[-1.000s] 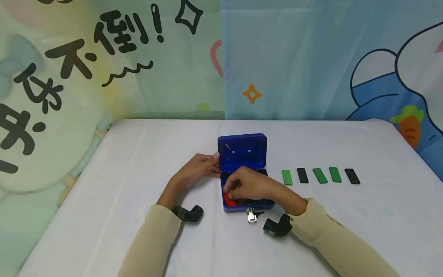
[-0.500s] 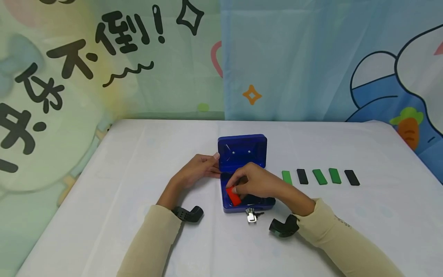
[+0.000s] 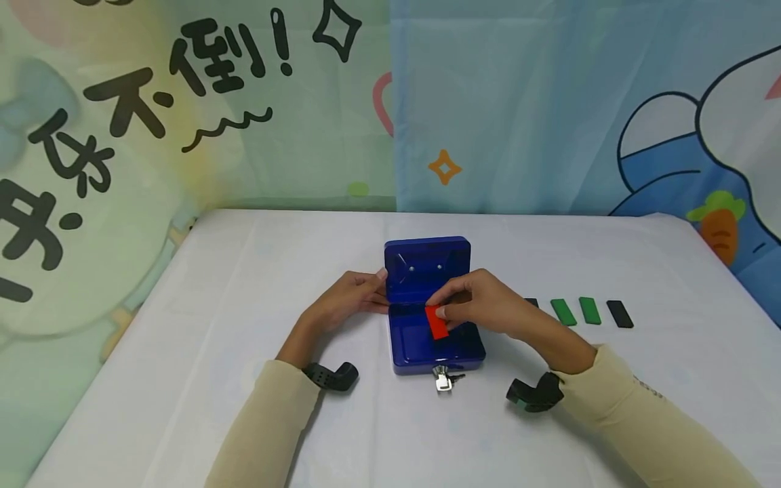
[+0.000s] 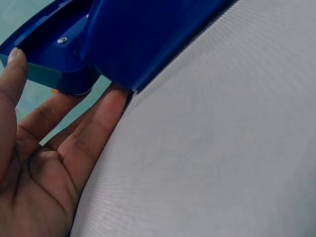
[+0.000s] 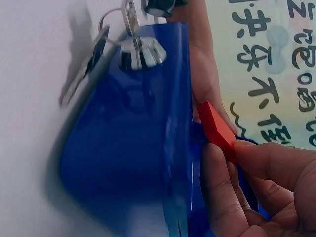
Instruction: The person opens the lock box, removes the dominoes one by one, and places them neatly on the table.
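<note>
A blue metal cash box point(image 3: 415, 369) stands with its lid point(image 3: 427, 257) raised. My left hand point(image 3: 350, 296) holds the lid at its left side, thumb at the rim point(image 4: 47, 71) and the other fingers behind and below it near the hinge. Between the thumb and fingers of my right hand point(image 3: 488, 305), a red domino-like block point(image 3: 436, 324) is pinched above the box's interior. The right wrist view shows that block point(image 5: 217, 129) tilted, beside the box's front wall point(image 5: 133, 133).
A lock with keys point(image 3: 444, 381) sticks out of the box's front. Right of the box, green blocks point(image 3: 563, 312) and black blocks point(image 3: 619, 314) lie in a row on the white tablecloth point(image 3: 427, 440), some hidden behind the right arm. Printed curtains point(image 3: 518, 102) hang behind.
The right hand has lifted the red block from the box's front left corner and moved it up and to the right, uncovering the interior. The left hand stays at the lid.
</note>
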### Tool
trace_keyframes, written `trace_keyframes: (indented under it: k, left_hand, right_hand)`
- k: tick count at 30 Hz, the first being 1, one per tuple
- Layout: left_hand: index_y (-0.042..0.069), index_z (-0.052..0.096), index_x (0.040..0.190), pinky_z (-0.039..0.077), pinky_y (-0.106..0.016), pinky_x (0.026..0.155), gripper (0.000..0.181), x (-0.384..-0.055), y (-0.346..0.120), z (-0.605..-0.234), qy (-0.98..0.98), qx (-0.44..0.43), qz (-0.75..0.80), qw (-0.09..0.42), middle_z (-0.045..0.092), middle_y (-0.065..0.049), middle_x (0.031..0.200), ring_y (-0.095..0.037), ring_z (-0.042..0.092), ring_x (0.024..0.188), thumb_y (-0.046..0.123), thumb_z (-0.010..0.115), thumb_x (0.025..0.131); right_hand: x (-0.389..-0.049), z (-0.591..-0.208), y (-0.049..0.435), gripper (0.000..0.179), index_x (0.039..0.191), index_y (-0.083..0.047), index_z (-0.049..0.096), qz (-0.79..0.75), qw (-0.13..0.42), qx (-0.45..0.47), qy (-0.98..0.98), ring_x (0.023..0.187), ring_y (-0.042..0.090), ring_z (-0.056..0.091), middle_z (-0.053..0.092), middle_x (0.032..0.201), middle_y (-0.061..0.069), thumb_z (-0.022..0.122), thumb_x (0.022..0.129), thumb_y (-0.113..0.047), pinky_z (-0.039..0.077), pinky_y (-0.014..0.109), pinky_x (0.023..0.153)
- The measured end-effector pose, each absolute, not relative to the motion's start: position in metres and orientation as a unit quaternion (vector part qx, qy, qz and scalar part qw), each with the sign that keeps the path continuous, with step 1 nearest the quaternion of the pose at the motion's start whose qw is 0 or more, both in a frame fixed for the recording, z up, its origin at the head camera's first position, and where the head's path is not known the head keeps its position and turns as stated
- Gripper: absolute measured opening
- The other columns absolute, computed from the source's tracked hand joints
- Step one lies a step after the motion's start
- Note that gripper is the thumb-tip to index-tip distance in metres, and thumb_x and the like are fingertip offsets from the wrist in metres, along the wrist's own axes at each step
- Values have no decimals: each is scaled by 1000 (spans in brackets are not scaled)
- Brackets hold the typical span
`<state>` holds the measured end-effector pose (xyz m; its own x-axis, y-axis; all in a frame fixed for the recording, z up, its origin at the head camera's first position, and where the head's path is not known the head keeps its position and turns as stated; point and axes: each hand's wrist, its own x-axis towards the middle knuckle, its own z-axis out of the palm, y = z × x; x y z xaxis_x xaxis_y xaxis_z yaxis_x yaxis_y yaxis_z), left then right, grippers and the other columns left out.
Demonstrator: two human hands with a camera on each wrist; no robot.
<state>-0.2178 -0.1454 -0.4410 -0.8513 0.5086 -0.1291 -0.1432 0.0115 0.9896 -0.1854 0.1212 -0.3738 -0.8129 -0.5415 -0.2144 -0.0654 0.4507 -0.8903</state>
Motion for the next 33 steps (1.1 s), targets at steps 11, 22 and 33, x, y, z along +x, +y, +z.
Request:
trace_keyframes:
  k: [11, 22, 33]
  left_hand:
    - [-14, 56, 126, 54, -40, 90, 50, -219, -148, -442, 673, 140, 689, 231, 64, -24, 113, -30, 66, 99, 30, 44, 106]
    - [-10, 59, 125, 54, -39, 89, 48, -220, -143, -443, 681, 141, 678, 236, 65, -22, 115, -31, 66, 102, 31, 44, 106]
    - [-10, 59, 125, 54, -39, 90, 49, -221, -148, -445, 681, 144, 679, 233, 65, -21, 114, -30, 65, 103, 33, 45, 105]
  right_hand:
    - [-189, -364, 165, 28, 117, -2, 68, -476, 232, -158, 833, 87, 25, 68, 69, 110, 11, 64, 94, -17, 54, 43, 88]
    - [-191, -369, 202, 32, 122, 3, 64, -476, 237, -115, 839, 89, 27, 68, 64, 119, 17, 60, 94, -11, 56, 36, 82]
    - [-196, -371, 228, 37, 129, 4, 58, -469, 222, -93, 850, 92, 26, 67, 60, 124, 21, 59, 98, -15, 55, 33, 85]
